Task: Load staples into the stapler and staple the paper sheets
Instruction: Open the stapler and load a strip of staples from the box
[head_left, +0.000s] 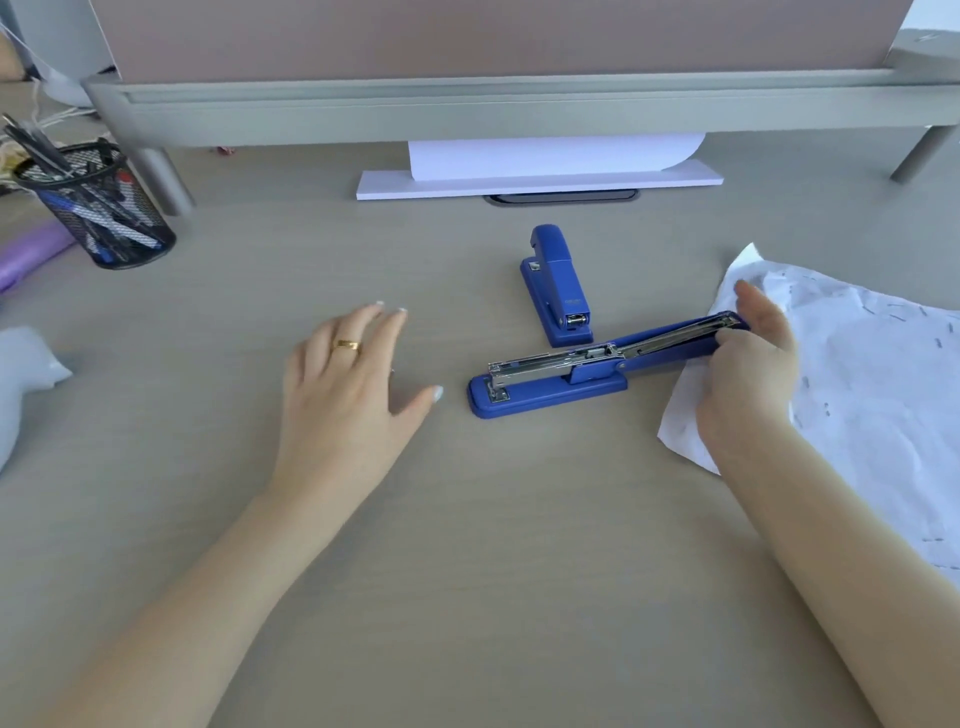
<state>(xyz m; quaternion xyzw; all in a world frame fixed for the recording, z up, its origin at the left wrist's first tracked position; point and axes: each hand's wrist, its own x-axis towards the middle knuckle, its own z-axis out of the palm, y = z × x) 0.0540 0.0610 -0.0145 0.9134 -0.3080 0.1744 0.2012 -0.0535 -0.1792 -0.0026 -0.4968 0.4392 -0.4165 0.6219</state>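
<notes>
A long blue stapler (550, 387) with its cover swung fully open is seen lying on the grey wood-grain table (467, 571); the bare metal staple channel faces up. This opened stapler is taken as the landmark.

The flipped-back blue cover end is gripped by the right hand (753, 364), fingers curled round it, at the stapler's right end. Under that hand and stretching away to the right, a crumpled white paper sheet (872, 395) dotted with many small dark staples is spread flat on the table.

The left hand (348, 374) is held with fingers spread wide, palm down, holding nothing, to the left of the stapler's base and apart from it. A gold ring (347, 345) is worn on one finger.

Just behind the landmark, a second, shorter blue stapler (557, 283) is stood closed, its near end almost touching the opened one.

Farther behind, a flat stack of white paper (535, 179) is noted under a grey raised shelf (493, 111). Far to the left, a black mesh pen cup (98, 208) filled with pens is seen.
</notes>
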